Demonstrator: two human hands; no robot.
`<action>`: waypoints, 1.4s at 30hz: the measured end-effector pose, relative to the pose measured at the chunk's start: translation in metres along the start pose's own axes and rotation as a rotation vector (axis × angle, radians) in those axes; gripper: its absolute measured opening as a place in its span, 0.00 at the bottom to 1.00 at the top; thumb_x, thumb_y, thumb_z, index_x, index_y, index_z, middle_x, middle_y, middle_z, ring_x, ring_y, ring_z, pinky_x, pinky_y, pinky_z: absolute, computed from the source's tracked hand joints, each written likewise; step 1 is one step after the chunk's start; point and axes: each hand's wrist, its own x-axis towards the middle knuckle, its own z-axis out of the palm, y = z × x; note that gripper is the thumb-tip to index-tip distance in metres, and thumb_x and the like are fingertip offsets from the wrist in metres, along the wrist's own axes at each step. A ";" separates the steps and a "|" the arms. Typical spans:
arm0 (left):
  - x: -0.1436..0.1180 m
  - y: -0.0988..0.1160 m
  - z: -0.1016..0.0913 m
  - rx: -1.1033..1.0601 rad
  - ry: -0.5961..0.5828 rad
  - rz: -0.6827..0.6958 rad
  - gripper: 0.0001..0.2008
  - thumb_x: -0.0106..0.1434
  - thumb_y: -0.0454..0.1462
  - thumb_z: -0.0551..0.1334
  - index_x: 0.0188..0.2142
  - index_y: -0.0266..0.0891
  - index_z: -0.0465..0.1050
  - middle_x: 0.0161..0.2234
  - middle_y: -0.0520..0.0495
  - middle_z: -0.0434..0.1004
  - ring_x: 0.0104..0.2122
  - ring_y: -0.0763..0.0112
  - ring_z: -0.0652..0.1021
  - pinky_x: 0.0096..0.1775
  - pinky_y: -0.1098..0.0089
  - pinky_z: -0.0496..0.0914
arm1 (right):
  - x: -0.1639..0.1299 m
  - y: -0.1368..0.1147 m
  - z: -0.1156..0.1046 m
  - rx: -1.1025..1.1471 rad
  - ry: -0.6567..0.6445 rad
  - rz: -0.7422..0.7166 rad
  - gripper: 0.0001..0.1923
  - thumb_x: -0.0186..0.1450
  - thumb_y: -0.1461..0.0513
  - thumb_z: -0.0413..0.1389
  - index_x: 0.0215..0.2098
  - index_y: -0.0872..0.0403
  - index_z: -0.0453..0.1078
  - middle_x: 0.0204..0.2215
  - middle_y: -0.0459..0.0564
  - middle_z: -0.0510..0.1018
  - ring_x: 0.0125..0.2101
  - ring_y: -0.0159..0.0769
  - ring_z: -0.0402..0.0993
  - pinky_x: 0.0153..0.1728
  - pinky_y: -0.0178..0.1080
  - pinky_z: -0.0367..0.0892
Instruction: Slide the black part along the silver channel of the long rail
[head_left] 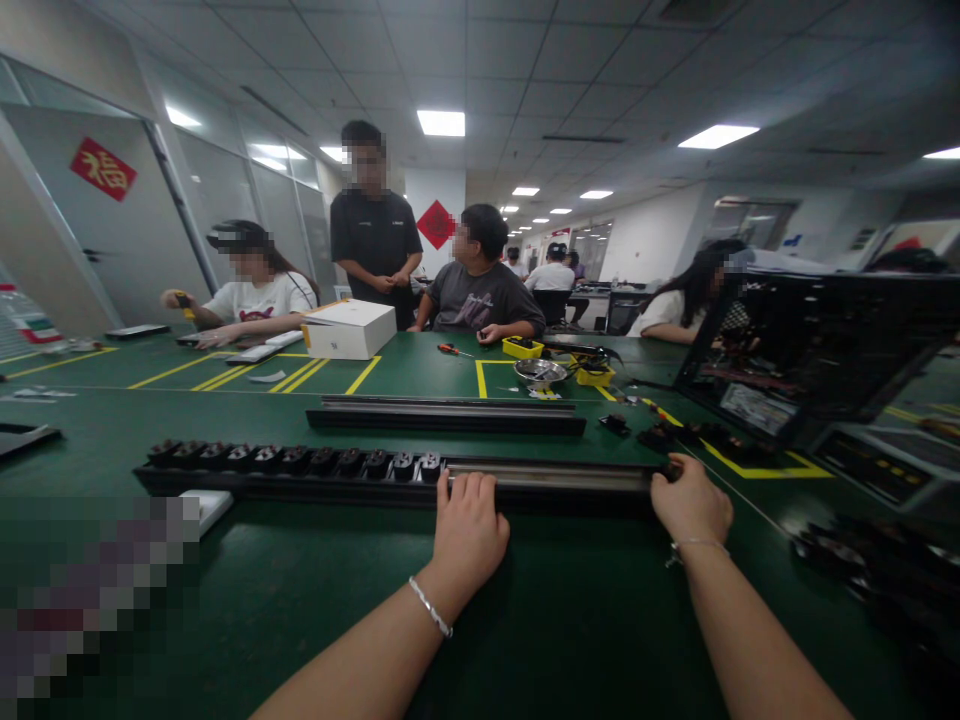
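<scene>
Head view, our left hand (471,525) touched the black channel (555,488) beside its sockets (294,459), our right hand (694,503) its far-right end, both grips unclear.

This looks like an assembly workshop in an office-type room: people (484,298) sit along a green worktop (555,620) marked off with yellow lines (363,375), and on it lie a screwdriver (448,348), a metal bowl (540,384), a yellow bin (523,350) and a long black channel (330,487) part-filled with a row of small modules (350,461). The panelled ceiling (502,45), its flat lights (441,123) and the glazed partition (199,170) give the office look
</scene>
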 end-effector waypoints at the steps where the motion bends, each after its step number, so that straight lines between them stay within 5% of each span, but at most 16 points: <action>1: 0.000 0.000 0.000 0.002 -0.003 -0.002 0.17 0.57 0.34 0.56 0.47 0.40 0.66 0.44 0.46 0.72 0.48 0.61 0.70 0.60 0.51 0.49 | 0.000 0.000 0.000 0.004 0.004 0.002 0.24 0.58 0.56 0.49 0.52 0.52 0.65 0.40 0.55 0.76 0.44 0.50 0.71 0.51 0.52 0.60; 42: 0.000 0.001 -0.001 0.004 -0.014 -0.011 0.17 0.57 0.34 0.56 0.48 0.41 0.67 0.44 0.45 0.73 0.48 0.59 0.70 0.60 0.50 0.50 | 0.004 0.008 -0.002 0.014 0.049 0.034 0.24 0.59 0.56 0.49 0.52 0.55 0.66 0.47 0.60 0.73 0.47 0.50 0.69 0.48 0.49 0.63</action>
